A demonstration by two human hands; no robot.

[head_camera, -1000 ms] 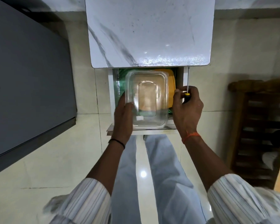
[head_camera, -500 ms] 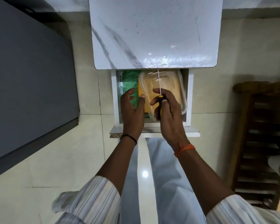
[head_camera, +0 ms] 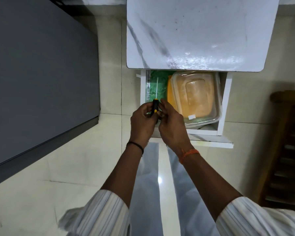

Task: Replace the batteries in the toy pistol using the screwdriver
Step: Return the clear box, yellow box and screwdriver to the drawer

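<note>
Both hands meet over the front left corner of the open drawer [head_camera: 222, 106]: the left hand [head_camera: 141, 122] and the right hand [head_camera: 173, 126] each close their fingers around the black-and-yellow handle of the screwdriver [head_camera: 155, 106], whose thin shaft points away from the person over the green liner [head_camera: 156, 86]. The toy pistol cannot be made out anywhere.

Just right of the tool, a clear lidded container [head_camera: 197, 97] sits on something orange and fills most of the drawer, its near right corner close to the drawer's front wall. Only the narrow green strip along the left wall lies bare.

A white marble-patterned tabletop [head_camera: 194, 31] overhangs the drawer's far part, its front edge crossing above the container. Pale tiled floor [head_camera: 58, 167] spreads open to the left up to a dark grey panel [head_camera: 37, 74]; a wooden rack [head_camera: 289, 150] stands to the right.
</note>
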